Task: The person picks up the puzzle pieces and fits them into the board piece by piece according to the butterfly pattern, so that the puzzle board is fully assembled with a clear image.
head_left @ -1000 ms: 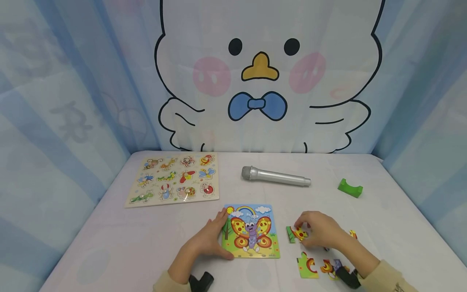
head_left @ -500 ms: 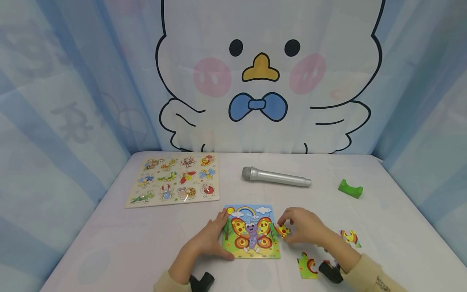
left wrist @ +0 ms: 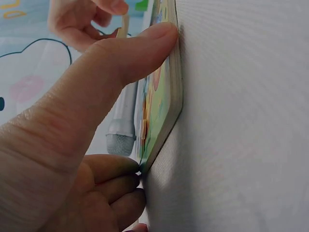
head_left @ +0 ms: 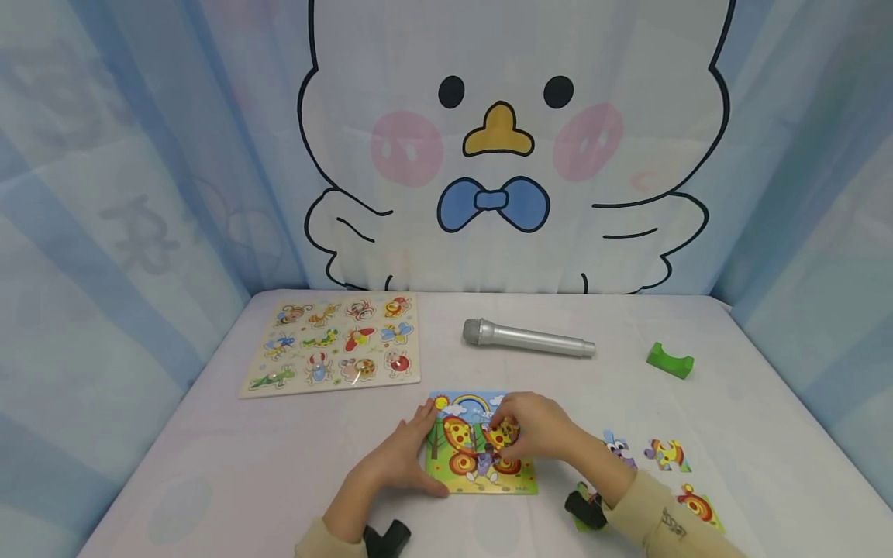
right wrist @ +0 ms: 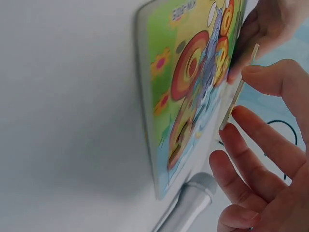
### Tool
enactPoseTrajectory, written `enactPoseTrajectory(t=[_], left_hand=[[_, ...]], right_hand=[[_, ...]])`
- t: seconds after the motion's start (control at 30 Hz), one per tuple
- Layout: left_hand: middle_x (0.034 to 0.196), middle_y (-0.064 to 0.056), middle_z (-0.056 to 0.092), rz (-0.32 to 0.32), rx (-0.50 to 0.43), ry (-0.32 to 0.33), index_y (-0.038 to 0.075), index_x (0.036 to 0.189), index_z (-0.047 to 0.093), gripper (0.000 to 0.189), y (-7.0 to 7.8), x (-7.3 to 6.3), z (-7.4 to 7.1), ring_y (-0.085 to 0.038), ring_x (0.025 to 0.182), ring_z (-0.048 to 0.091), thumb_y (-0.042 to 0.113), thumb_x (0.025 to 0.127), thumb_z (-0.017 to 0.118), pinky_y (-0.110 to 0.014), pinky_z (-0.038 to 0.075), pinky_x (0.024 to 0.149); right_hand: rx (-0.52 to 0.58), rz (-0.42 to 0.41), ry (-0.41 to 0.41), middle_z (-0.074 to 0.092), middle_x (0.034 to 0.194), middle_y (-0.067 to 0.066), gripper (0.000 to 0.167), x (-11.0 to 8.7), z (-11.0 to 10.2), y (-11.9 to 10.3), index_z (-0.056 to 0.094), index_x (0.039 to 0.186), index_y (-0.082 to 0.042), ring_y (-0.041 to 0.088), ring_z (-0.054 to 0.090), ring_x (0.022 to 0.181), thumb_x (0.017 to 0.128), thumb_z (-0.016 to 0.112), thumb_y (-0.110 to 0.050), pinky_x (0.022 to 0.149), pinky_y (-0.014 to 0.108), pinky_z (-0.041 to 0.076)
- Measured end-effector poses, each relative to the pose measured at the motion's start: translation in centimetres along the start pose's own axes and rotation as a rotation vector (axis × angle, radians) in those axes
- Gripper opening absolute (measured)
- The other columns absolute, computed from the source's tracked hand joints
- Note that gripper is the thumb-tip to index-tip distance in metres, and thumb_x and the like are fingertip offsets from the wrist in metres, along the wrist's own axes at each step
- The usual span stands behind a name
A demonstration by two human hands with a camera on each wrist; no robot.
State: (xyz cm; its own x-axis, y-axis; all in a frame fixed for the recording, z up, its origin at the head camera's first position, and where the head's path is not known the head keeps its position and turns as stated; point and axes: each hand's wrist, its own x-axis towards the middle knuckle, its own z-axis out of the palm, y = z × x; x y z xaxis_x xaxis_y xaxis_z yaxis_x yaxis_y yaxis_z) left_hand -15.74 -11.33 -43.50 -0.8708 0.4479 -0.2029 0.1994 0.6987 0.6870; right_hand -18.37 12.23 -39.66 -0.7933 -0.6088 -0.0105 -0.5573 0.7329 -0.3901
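A square butterfly puzzle board (head_left: 460, 482) lies at the middle front of the table. My left hand (head_left: 401, 459) holds its left side, thumb at the near edge and fingers by the far left corner. Over the board's right half, my right hand (head_left: 539, 428) pinches a thin puzzle piece (right wrist: 238, 92) between thumb and fingertips. In the right wrist view the piece is edge-on and tilted, apart from the board. Loose pieces lie to the right: a purple one (head_left: 618, 448), a yellow one (head_left: 667, 455) and one with a red spiral (head_left: 700, 505). Another is mostly hidden below the right wrist.
A wooden insect puzzle board (head_left: 377, 380) lies at the back left. Behind the butterfly board is a silver toy microphone (head_left: 530, 339), with a green arched block (head_left: 670, 361) farther right. A printed curtain (head_left: 495, 256) hangs along the table's back edge.
My right hand has carried the pinched piece leftward from among the loose pieces to over the board, uncovering several pieces on the right. The left hand has stayed at the board's left side.
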Motion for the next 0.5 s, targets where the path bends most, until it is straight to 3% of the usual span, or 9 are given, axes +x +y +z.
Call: enactPoseTrajectory(t=[0.2,0.5], left_hand=[[0.151,-0.017,0.011,0.014,0.007,-0.004,-0.004,0.142,0.021,0.114,-0.1,0.0,0.0,-0.031,0.138,0.011,0.036,0.057,0.085,-0.051,0.011,0.11],[0.15,-0.019,0.01,0.034,0.009,-0.002,-0.006,0.142,0.02,0.114,-0.2,-0.1,-0.1,-0.034,0.137,0.01,0.035,0.058,0.085,-0.053,0.01,0.11]], right_hand=[[0.012,-0.001,-0.03,0.06,0.084,-0.008,0.027,1.1,0.5,-1.0,0.071,0.086,-0.016,0.011,0.054,0.074,0.062,0.08,-0.025,0.062,0.026,0.045],[0.009,0.007,-0.044,0.067,0.09,-0.006,0.034,2.9,1.2,-2.5,0.072,0.09,-0.013,0.016,0.059,0.088,0.062,0.081,-0.029,0.075,0.034,0.05]])
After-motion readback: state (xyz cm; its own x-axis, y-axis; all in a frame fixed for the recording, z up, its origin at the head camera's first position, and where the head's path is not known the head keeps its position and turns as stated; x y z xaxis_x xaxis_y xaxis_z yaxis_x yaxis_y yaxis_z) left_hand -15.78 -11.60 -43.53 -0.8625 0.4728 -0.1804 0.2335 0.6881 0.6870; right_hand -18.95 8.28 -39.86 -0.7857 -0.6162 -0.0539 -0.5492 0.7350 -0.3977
